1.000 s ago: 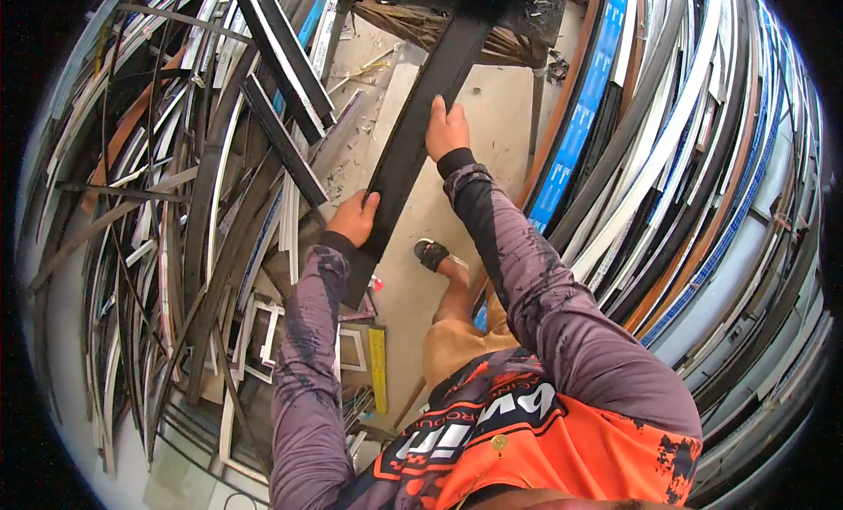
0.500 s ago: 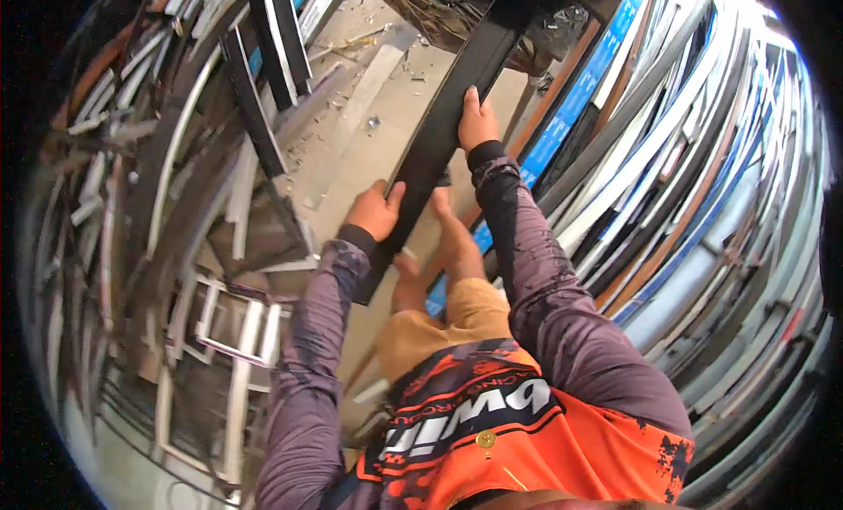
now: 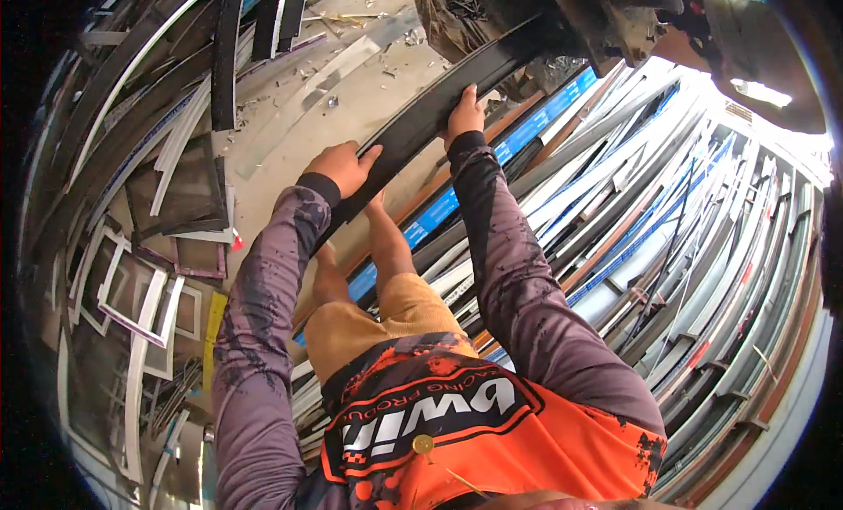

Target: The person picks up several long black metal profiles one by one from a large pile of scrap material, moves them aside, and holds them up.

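A long, flat black profile bar point(image 3: 413, 132) runs slantwise in front of me, from beside my left forearm up toward dark machinery at the top. My left hand point(image 3: 342, 167) grips its near part, with the thumb lying over the top face. Farther along, my right hand point(image 3: 465, 115) is wrapped round the right edge, thumb upward. The fingers of both hands are partly hidden under the bar. The bar's far end meets the dark machinery point(image 3: 597, 22), and I cannot tell whether it rests on it.
Long metal profiles point(image 3: 650, 220) lie stacked along the right, beside a blue-wrapped length point(image 3: 430, 216). On the left lean more profiles point(image 3: 158, 97) and white frames point(image 3: 145, 334). Scraps and offcuts litter the floor point(image 3: 272, 150). A dark plastic bag point(image 3: 443, 22) hangs near the machinery.
My view has turned, bringing more of the machinery and the right-hand stack into sight. The bar now lies at a flatter slant. Both hands still grip it.
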`<state>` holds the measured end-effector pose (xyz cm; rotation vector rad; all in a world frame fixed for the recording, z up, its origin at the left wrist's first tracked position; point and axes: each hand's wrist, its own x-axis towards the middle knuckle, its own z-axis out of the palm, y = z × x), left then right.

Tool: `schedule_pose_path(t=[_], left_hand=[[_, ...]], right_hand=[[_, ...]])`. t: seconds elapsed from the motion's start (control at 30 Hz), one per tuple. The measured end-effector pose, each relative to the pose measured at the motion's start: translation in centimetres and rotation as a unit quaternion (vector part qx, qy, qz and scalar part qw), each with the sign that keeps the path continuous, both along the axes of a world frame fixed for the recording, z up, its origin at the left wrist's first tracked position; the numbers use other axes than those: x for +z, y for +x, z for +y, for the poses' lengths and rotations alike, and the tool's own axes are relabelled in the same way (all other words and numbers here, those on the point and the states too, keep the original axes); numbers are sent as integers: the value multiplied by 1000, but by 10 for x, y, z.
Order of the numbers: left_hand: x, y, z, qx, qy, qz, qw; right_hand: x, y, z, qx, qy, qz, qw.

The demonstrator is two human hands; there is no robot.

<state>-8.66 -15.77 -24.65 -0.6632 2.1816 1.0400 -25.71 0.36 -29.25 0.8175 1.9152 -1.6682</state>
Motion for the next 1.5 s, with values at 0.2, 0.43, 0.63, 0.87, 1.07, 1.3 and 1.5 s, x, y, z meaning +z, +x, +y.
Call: schedule_pose_path(t=[0.2,0.43,0.63,0.87,1.07,1.3,1.5], left_hand=[[-2,-1,-3,-6,-1,-6,1000],[-2,-13,3,-14,8,18,1000],[-4,-4,0,-12,-8,3,1000],[4,-9,1,-9,5,14,1000],[9,-5,-3,-2,-5,-30,1000],[10,-10,8,7,-9,11,1000],[16,56,-15,7,-28,-8,1000]], right_hand=[[3,1,-7,-21,-19,15,999],[-33,-19,25,4,7,86,996],[-16,-5,6,7,-10,52,999],[-49,-12,22,44,95,131,986],[-26,1,3,66,103,149,981],[-24,-13,19,78,129,84,985],[-33,59,-3,169,125,132,969]])
